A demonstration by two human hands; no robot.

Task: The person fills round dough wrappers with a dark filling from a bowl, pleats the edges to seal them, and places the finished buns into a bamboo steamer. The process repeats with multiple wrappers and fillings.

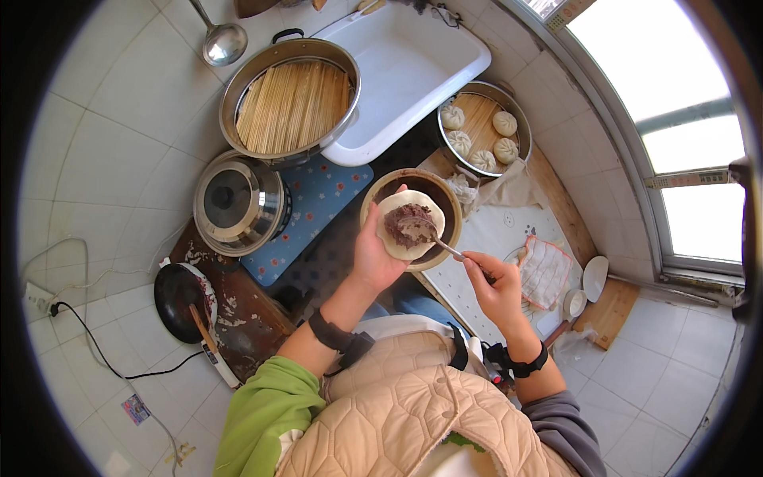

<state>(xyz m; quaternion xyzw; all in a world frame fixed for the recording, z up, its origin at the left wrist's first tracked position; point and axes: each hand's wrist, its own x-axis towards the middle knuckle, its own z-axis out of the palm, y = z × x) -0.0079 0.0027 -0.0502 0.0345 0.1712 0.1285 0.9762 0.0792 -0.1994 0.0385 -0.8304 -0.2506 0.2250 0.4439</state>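
On the palm of my left hand [377, 253] lies a round, flat dough wrapper [434, 206]. A heap of dark reddish-brown filling, like bean paste, [406, 219] covers its middle. My right hand [493, 285] grips the handle of a metal spoon [446, 245], whose bowl presses into the filling. Beneath my left hand and the wrapper is a large brown-rimmed bowl [456, 208]; dark smears coat its inner wall, and its bottom is mostly hidden.
Several pleated buns [459, 143] sit in a lined steamer pot [527, 132] at the back right. A steamer with a slatted mat [292, 107] stands beside the white sink [405, 77]. Left are a lidded pot [238, 206] and a black pan [179, 301]; right lies a cloth [544, 271].
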